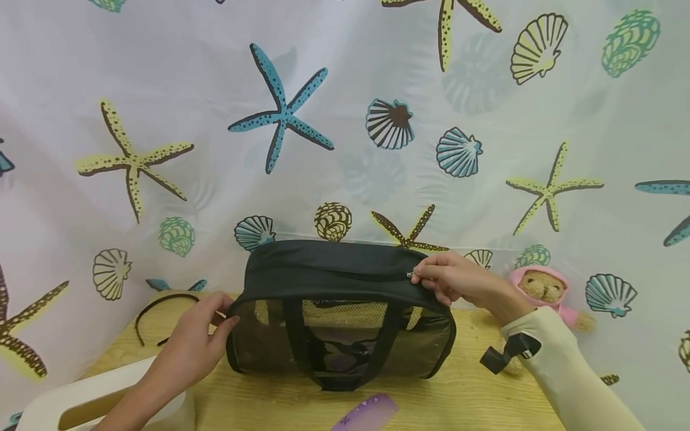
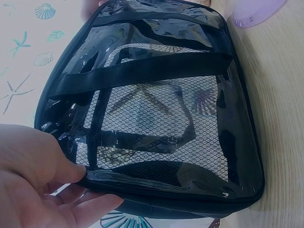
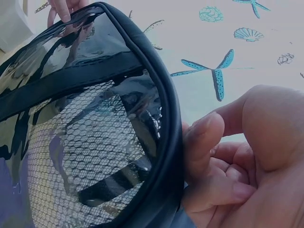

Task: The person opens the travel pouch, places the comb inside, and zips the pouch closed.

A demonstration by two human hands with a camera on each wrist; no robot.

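Observation:
A black bag with clear panels and mesh (image 1: 345,314) stands upright on the wooden table, its handle hanging down the front. My left hand (image 1: 188,341) pinches the bag's upper left corner between thumb and fingers; in the left wrist view that hand (image 2: 52,180) grips the black edge. At the top right, my right hand (image 1: 458,278) pinches the small metal zipper pull (image 1: 410,275). The right wrist view has the right hand (image 3: 242,161) with curled fingers beside the bag's dark rim (image 3: 166,109); the pull is hidden there.
A white box with a slot (image 1: 180,413) is at the front left, a black headband (image 1: 141,317) behind it. A purple translucent item (image 1: 369,413) lies in front of the bag. At right sits a teddy bear in a pink hood (image 1: 543,287). A patterned curtain (image 1: 345,179) hangs behind.

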